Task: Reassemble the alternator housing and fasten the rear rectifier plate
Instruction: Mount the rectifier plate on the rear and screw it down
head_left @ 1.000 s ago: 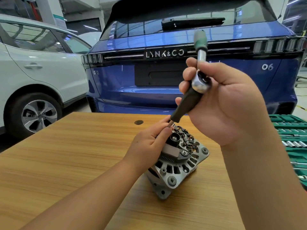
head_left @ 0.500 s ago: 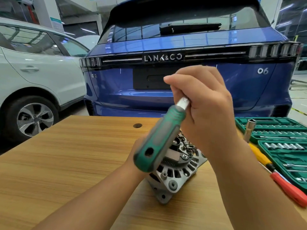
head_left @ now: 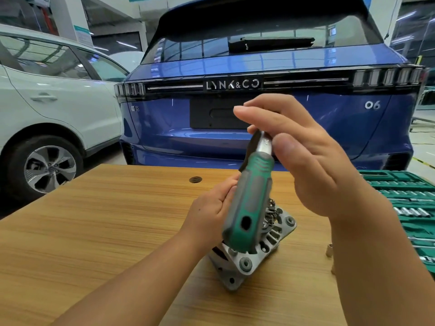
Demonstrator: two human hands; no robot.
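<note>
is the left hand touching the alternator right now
Touching. The head view shows the left hand resting on top of the alternator, fingers at its upper edge, while the right hand holds the green ratchet above.

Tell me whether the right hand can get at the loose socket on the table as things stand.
Probably not right away: the right hand holds the ratchet wrench raised above the alternator. The socket itself stands unobstructed beside the right forearm.

Right hand raised, fingers curled; left hand lower, gripping.
</note>
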